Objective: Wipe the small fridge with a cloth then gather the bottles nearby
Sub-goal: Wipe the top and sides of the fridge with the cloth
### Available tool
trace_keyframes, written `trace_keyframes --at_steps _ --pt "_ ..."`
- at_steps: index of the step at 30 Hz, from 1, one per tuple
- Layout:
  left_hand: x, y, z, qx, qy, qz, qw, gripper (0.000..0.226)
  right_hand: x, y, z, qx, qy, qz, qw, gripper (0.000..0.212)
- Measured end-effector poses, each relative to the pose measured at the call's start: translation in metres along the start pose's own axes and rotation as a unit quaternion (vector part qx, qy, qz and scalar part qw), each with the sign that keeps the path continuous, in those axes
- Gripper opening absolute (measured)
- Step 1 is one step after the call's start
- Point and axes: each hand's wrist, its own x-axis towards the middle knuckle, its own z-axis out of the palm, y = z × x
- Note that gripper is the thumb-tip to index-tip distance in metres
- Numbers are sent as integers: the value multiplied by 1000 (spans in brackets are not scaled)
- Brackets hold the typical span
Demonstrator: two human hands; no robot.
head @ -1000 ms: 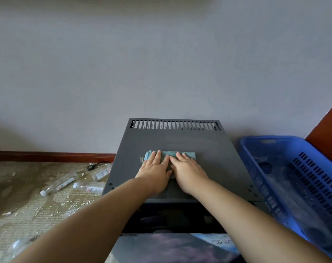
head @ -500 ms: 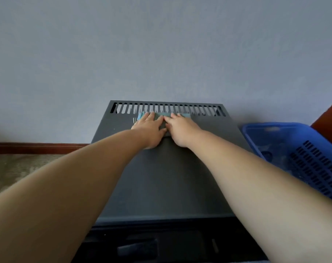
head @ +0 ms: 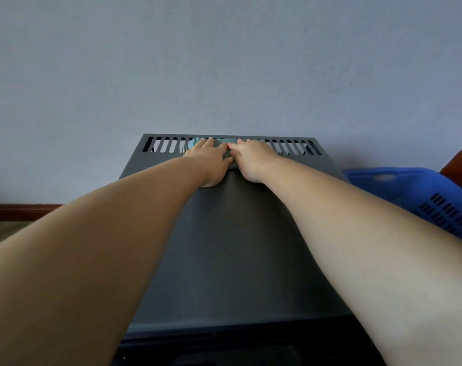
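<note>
The small dark grey fridge (head: 232, 247) fills the middle of the head view, its flat top running away from me to a row of vent slots by the wall. A teal cloth (head: 226, 145) lies on those slots at the far edge. My left hand (head: 211, 161) and my right hand (head: 252, 161) press flat on the cloth side by side, fingers straight and pointing at the wall. Most of the cloth is hidden under my palms. No bottle shows in this view.
A blue plastic basket (head: 420, 191) with slotted walls stands right of the fridge. The grey wall (head: 224, 62) rises just behind the vent slots. A dark red skirting board (head: 21, 211) and a strip of floor show at the far left.
Both hands have slid the cloth from the middle of the fridge top to the vent slots at the back edge. My head has leaned forward, so the bottles on the floor have left the view.
</note>
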Motion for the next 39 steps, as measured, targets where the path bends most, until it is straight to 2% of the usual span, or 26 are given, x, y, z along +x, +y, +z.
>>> trace_keyframes --at_steps 5,9,12,17,22,28,34,39 --pt "-29 9 -9 -11 9 7 1000 50 -14 0 3 53 25 6 998 43" --pt "-55 20 -16 0 -7 -3 1000 49 -35 -3 4 46 12 7 999 44" --pt "-77 26 -14 -2 -22 -1 1000 48 -61 -8 5 59 2 10 998 45" --pt "-130 35 -14 -14 -27 14 999 46 -118 -16 15 72 32 10 997 45" --pt "-181 47 -19 12 -53 40 998 51 -172 -22 11 54 12 -11 998 47" --pt "-227 65 -14 29 -39 68 996 49 -227 -18 6 43 -3 -32 999 47" --pt "-246 84 -7 39 -31 81 995 46 -257 -13 5 39 -11 -24 999 48" --pt "-233 90 -2 55 -36 77 995 49 -242 -5 4 19 -26 -19 999 49"
